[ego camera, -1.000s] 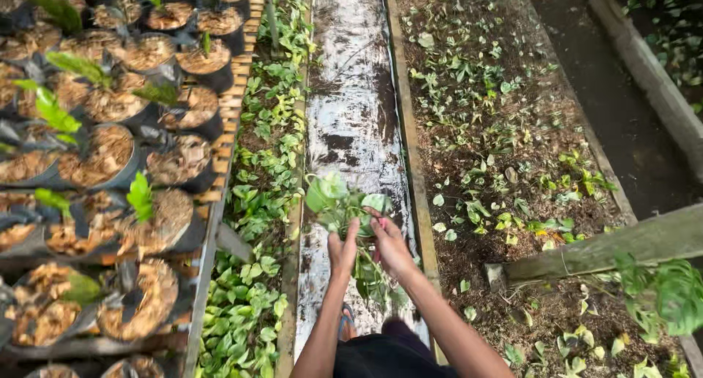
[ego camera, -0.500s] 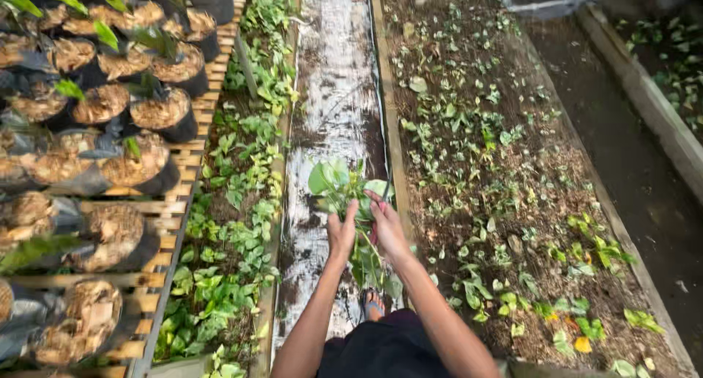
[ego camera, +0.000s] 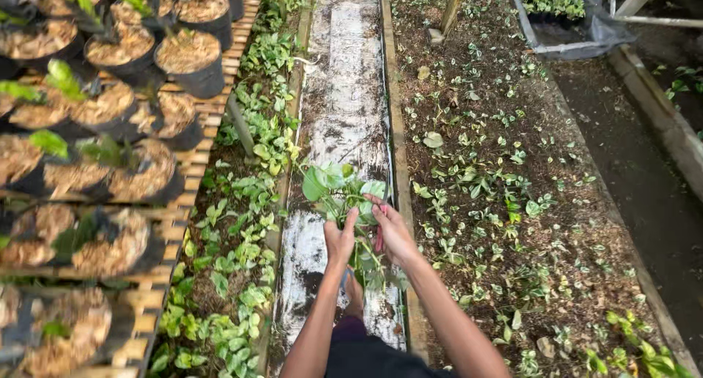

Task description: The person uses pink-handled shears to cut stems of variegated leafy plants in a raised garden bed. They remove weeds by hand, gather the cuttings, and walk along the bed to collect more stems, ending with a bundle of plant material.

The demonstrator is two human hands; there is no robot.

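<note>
I'm standing on a wet, pale walkway [ego camera: 344,92] that runs toward twelve o'clock between nursery beds, everything around it soil and green.

Right in front of me, over the walkway, I hold a bunch of leafy cuttings [ego camera: 338,191]: broad green leaves fan out at the top, thin stems trail down between my hands. I judge it light, soft and floppy, with leaves that bruise or tear easily, so the place to grip is the gathered stems below the leaves, not the blades.

My left hand [ego camera: 340,239] is curled around the stems from the nine o'clock side, fingers together and closed on them. My right hand [ego camera: 394,233] wraps the bunch from three o'clock, also closed on it; something thin and reddish shows at its palm, but I cannot tell what it is.

At nine o'clock a strip of low green plants [ego camera: 245,224] lines the walkway, and beyond it black pots of brown husk [ego camera: 187,59] sit on a slatted wooden bench [ego camera: 198,162]. At three o'clock lies a soil bed with small scattered cuttings [ego camera: 505,195].
</note>
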